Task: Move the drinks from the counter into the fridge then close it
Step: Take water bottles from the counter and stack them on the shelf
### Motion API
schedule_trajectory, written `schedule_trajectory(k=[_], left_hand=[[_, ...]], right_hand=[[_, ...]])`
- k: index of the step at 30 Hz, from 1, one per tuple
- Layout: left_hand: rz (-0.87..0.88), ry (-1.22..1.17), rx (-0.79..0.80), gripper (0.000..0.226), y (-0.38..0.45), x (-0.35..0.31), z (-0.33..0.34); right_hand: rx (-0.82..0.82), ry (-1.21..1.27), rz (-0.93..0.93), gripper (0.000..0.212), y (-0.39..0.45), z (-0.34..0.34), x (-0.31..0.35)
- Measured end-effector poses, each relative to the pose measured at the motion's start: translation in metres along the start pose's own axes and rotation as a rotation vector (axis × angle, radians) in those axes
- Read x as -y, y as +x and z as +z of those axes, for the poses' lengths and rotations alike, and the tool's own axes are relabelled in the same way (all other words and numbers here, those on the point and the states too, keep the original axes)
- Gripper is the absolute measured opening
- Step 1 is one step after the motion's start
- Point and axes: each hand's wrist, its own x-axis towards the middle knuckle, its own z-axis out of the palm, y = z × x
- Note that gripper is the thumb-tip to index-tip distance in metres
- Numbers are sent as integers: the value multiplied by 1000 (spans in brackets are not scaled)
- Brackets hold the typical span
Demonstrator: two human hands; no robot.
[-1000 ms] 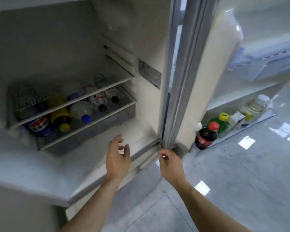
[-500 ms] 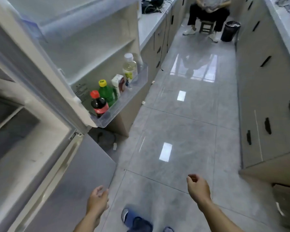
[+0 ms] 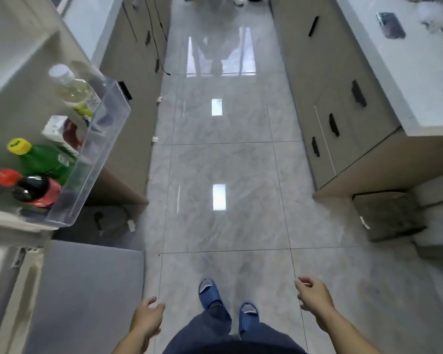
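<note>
1. the left hand (image 3: 149, 319) is hanging low over the grey tiled floor (image 3: 223, 159), its grip loosely curled and holding nothing.
2. the right hand (image 3: 313, 297) is hanging to the other side, fingers loosely curled, also holding nothing.
3. the fridge door (image 3: 18, 72) is standing open at the left, and its clear door shelf (image 3: 105, 139) is carrying four drinks in a row.
4. nearest is sitting a dark cola bottle (image 3: 33, 191) with a red cap, then a green bottle (image 3: 46, 160) with a yellow cap, then a small carton (image 3: 62, 132), then a pale bottle (image 3: 74, 90) with a white cap.
5. the white surface (image 3: 407, 62) at the right is bearing a dark phone (image 3: 390, 25) and some blurred items.
6. two blue slippers (image 3: 210, 293) are showing on the floor between the hands.
</note>
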Motion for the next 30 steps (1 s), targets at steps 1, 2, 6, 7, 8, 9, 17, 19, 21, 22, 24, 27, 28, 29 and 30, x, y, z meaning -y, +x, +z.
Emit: schedule_trajectory(k=[1, 2, 6, 7, 8, 9, 17, 19, 21, 22, 24, 27, 28, 29, 30], left_hand=[[32, 20, 26, 37, 6, -17, 0], [58, 35, 49, 37, 12, -35, 0], [168, 27, 133, 38, 36, -109, 4], [189, 8, 147, 39, 42, -127, 5], [203, -6, 159, 39, 48, -145, 7], [213, -14, 166, 40, 53, -163, 10], [212, -25, 101, 39, 81, -277, 40], [185, -11, 54, 38, 81, -293, 43], [149, -21, 15, 38, 79, -303, 47], [136, -32, 1, 38, 80, -308, 50], [88, -47, -27, 38, 80, -319, 56], [-10, -83, -45, 35, 82, -330, 62], [-25, -98, -55, 33, 83, -334, 64], [-34, -116, -71, 32, 85, -338, 66], [-42, -135, -91, 31, 89, -343, 67]], right_hand=[[-8, 14, 21, 17, 2, 0, 2], [-20, 24, 42, 17, 3, 0, 5], [-55, 39, 96, 14, 9, -6, 13], [-59, 37, 107, 13, 11, -8, 15], [-61, 36, 119, 12, 14, -11, 17], [-64, 35, 133, 11, 18, -14, 19], [-26, -29, 223, 14, 96, -49, 83], [-16, -54, 212, 15, 127, -61, 116], [2, -82, 177, 9, 155, -71, 160], [21, -98, 135, 5, 170, -75, 184], [49, -129, 37, 8, 199, -81, 236], [84, -143, -68, 12, 235, -81, 314], [103, -146, -107, 13, 245, -77, 339], [122, -151, -143, 14, 255, -72, 363], [138, -158, -172, 15, 265, -66, 386]])
